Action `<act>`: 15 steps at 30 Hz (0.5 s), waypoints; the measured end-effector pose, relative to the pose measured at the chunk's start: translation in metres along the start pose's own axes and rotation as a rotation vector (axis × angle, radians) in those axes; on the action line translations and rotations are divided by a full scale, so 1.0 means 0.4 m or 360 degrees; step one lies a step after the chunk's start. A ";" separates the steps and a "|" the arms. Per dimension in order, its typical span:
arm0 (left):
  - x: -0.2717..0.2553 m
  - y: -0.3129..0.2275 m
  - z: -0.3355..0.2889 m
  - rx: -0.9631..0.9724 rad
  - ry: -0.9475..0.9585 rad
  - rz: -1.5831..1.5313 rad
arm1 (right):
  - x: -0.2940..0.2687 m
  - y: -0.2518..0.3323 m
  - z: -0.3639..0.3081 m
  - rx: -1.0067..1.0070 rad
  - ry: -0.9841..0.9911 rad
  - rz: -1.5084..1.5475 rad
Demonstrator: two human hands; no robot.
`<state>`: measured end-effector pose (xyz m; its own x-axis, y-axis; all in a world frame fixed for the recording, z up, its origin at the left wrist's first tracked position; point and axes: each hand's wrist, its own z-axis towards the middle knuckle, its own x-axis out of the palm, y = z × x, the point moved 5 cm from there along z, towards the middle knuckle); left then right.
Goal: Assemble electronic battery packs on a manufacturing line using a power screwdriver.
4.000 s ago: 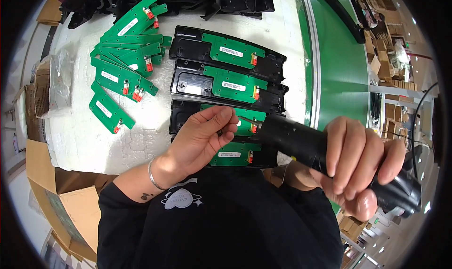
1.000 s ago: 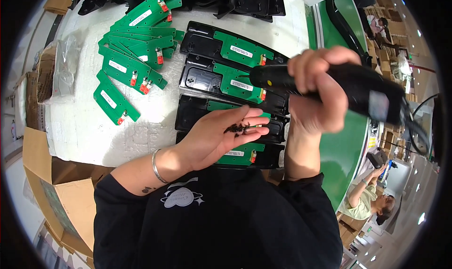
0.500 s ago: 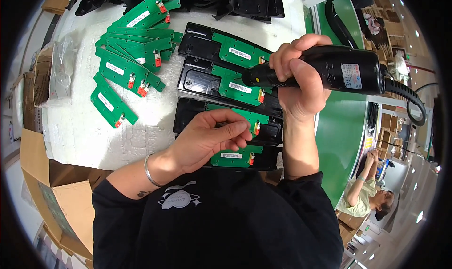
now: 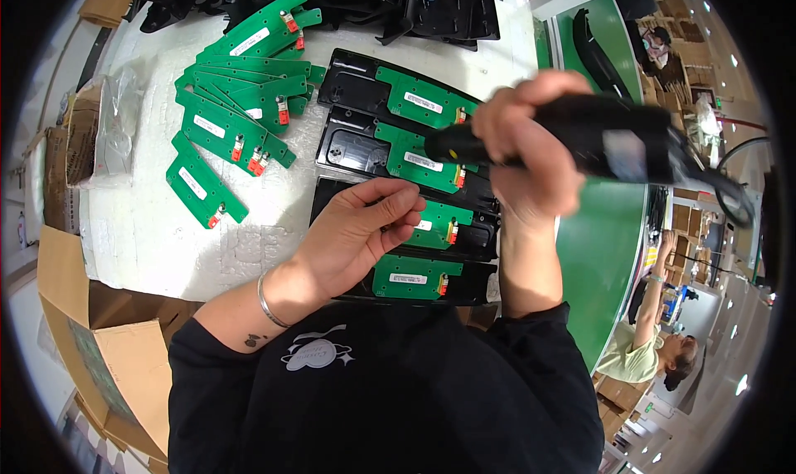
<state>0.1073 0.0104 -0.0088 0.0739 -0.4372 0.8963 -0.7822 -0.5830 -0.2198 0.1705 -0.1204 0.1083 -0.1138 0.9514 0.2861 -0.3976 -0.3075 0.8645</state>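
Observation:
My right hand (image 4: 531,146) is wrapped round a black corded electric screwdriver (image 4: 597,130), blurred by motion. Its nose reaches over the green circuit board (image 4: 406,134) in the second black plastic housing (image 4: 347,140) from the far side; the tip's exact contact cannot be made out. Over the third housing (image 4: 477,238) hovers my left hand (image 4: 365,225), thumb and fingertips pinched together. Whatever is between them is too small or hidden to name. That hand covers part of the third circuit board (image 4: 439,225). Another board (image 4: 406,277) lies in the nearest housing, and one (image 4: 423,97) in the farthest.
Loose green circuit boards (image 4: 224,126) with red-and-white connectors are fanned out on the white foam surface (image 4: 240,258), left of the housings. Black plastic parts (image 4: 431,9) are heaped at the far edge. An opened cardboard box (image 4: 124,366) stands at lower left. A co-worker (image 4: 647,341) is at right.
My left hand has shifted slightly left and away from me, its fingers more tightly pinched. The screwdriver's rear end has swung toward me. The co-worker's arm has stretched farther out.

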 end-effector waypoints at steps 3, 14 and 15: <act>0.008 0.001 0.011 0.0009 0.0014 -0.0091 | 0.040 0.130 -0.011 -0.0223 0.0339 0.0110; 0.026 0.026 0.015 -0.0101 0.0336 -0.0276 | 0.062 0.206 -0.068 -0.0264 0.0383 0.0077; 0.030 0.026 0.012 -0.0028 0.0275 -0.0133 | 0.060 0.202 -0.067 -0.0268 0.0381 0.0072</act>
<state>0.1030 -0.0041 -0.0021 0.0327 -0.2627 0.9643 -0.7885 -0.5997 -0.1366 0.1112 -0.1221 0.1739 -0.3384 0.9195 0.1999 -0.5304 -0.3619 0.7667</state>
